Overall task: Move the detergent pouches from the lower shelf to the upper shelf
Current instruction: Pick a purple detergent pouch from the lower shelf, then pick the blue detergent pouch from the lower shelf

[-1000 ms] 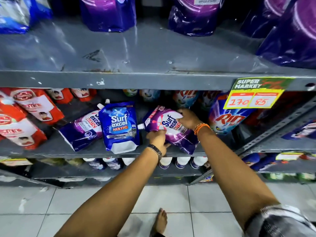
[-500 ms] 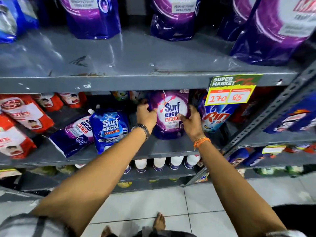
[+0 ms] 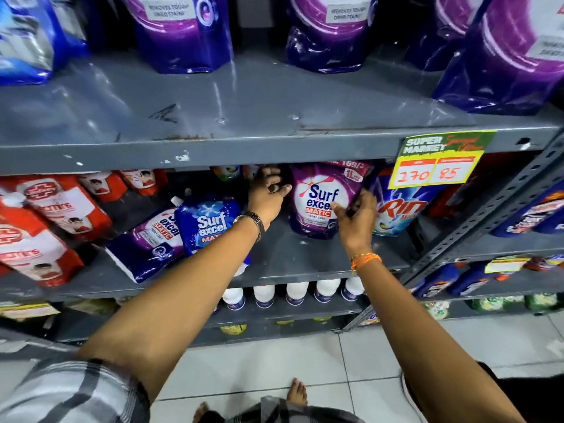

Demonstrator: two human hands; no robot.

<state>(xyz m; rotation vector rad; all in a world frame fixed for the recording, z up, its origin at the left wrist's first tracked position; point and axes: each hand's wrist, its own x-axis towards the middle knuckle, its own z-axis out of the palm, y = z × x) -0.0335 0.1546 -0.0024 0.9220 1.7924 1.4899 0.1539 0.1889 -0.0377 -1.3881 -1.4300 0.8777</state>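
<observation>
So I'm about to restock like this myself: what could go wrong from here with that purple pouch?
The purple Surf Excel pouch stands right under the upper shelf's edge, so lifting it straight up may snag its top. The left hand and right hand only touch its sides; it could slip. The price tag may get knocked.

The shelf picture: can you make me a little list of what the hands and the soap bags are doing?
left hand: at the purple pouch's left edge, fingers curled
right hand: on the pouch's right side
purple pouch: upright on the lower shelf
blue pouch: leaning, left of the hands
upper shelf: bare at the front, big purple bags behind
price tag: 170 and 85
</observation>
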